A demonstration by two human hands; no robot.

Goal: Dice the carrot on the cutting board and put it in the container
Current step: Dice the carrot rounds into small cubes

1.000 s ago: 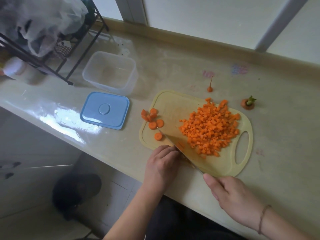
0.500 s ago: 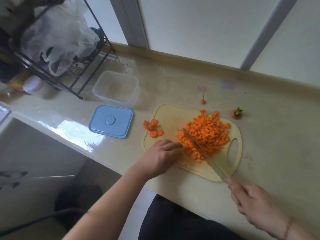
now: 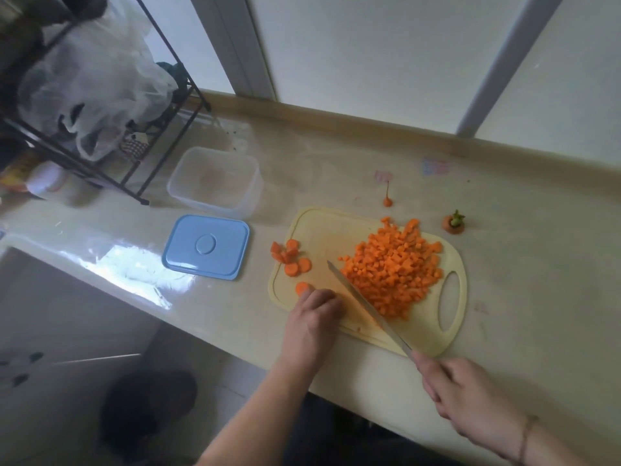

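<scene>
Covering the right half of the cutting board (image 3: 316,230), the diced carrot (image 3: 391,267) sits beside the knife (image 3: 366,306) gripped by the right hand (image 3: 470,408). Left hand (image 3: 314,312) rests with curled fingers hiding whatever lies under them, touching a carrot slice (image 3: 301,288). The container (image 3: 215,178) stands well apart.

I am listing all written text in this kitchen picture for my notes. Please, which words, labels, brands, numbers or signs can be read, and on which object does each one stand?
No text can be read.
Pink sticker on the counter: blurred, illegible.
Blue-pink sticker on the counter: blurred, illegible.
Yellow package under the rack: print too blurred to read.
Blue lid, clear container, cutting board: no writing visible.
</scene>
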